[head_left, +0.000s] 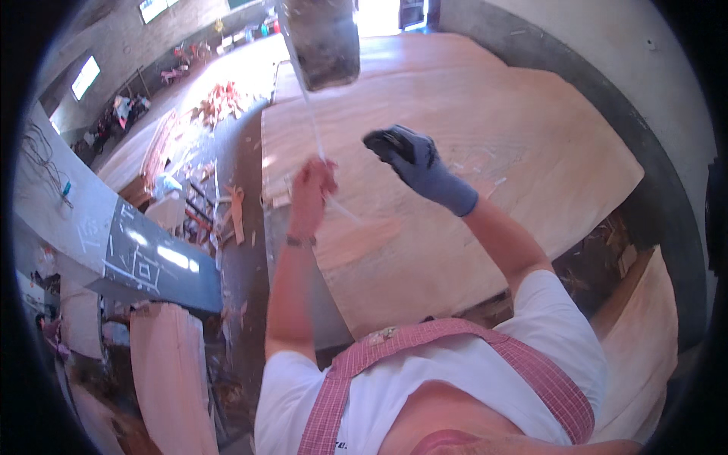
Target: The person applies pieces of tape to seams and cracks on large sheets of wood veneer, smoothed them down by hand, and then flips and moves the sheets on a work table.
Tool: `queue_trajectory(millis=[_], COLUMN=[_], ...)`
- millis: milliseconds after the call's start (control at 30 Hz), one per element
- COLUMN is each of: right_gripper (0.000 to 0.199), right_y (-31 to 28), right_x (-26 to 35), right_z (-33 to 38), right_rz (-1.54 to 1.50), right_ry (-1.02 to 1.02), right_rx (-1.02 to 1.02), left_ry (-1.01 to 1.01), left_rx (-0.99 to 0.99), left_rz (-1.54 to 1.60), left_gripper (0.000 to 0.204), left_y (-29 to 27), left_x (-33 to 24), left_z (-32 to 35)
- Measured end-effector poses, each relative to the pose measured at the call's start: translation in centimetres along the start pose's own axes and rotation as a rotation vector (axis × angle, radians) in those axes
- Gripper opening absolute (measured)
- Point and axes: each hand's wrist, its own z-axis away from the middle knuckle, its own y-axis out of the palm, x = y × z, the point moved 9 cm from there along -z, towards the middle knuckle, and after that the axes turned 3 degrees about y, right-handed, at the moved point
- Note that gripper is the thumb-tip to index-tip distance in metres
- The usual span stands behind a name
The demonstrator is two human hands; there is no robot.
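Observation:
My bare left hand (313, 184), with a band on its wrist, is closed around a thin white strip (306, 98). Above the hand the strip runs up past the edge of a dark, scuffed slab-like object (322, 42); its loose end trails below the fingers toward the right. To the right, my right hand (402, 154) wears a grey glove with a black palm. Its fingers are pressed together, and whatever they may hold is hidden. Both hands are above a wide stack of pale wood veneer sheets (455, 114).
At the left stands a grey pillar (163, 258) with chalk marks. Torn veneer scraps (220, 105) are heaped on the floor at the far left. More veneer sheets stand at the lower left (171, 371) and lower right (644, 349). A wall curves along the right.

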Motion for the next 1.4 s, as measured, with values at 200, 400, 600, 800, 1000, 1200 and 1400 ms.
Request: queue_trajectory(millis=[200, 400, 600, 800, 1000, 1200, 1400], right_gripper=[0.017, 0.011, 0.02, 0.025, 0.031, 0.061, 0.067], right_y=[1.4, 4.4, 11.6, 16.8, 26.0, 40.5, 49.1], right_x=[11.2, 13.5, 10.3, 14.7, 15.6, 12.4, 12.7], right_z=[-9.0, -8.8, 0.4, 3.5, 6.3, 9.6, 11.0], right_rz=[-0.301, -0.559, -0.726, -0.136, -0.038, -0.283, -0.35], right_ry=[-0.088, 0.043, 0.412, -0.007, 0.04, 0.519, 0.769], right_rx=[-0.283, -0.224, 0.011, -0.147, -0.252, -0.096, 0.135], left_ry=[-0.166, -0.342, 0.064, 0.028, -0.138, -0.526, -0.743], left_rx=[-0.005, 0.443, -0.021, 0.11, -0.027, 0.286, 0.71], left_rz=[-0.067, -0.372, 0.124, 0.039, 0.235, 0.066, -0.144], left_gripper=[0.033, 0.024, 0.082, 0.043, 0.04, 0.023, 0.011], left_y=[0.3, -0.5, -4.8, -2.5, -11.6, -27.7, -34.0], left_x=[4.0, 8.8, -9.9, -17.2, -15.1, -10.1, -8.5], left_z=[9.6, 16.6, 9.1, 9.2, 11.7, 16.7, 17.7])
